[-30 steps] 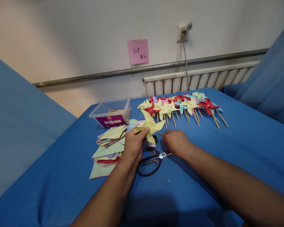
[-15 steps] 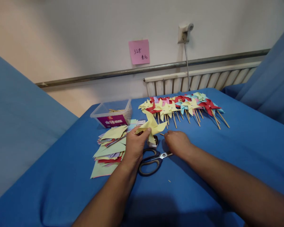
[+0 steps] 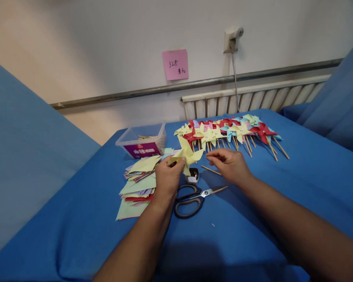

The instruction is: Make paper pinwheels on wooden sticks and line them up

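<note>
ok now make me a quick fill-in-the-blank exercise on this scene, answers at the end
1. The left hand holds a paper pinwheel whose colour is ____.
2. The scissors lie on a cloth coloured ____.
3. The note on the wall is ____.
4. In the picture, the clear box stands to the ____ of the pinwheels on sticks.

Missing words: yellow; blue; pink; left.

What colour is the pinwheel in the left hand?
Pale yellow: the pinwheel in the left hand shows best in the head view.

Matt paper pinwheel [image 3: 188,153], metal scissor blades [image 3: 218,190]
</note>
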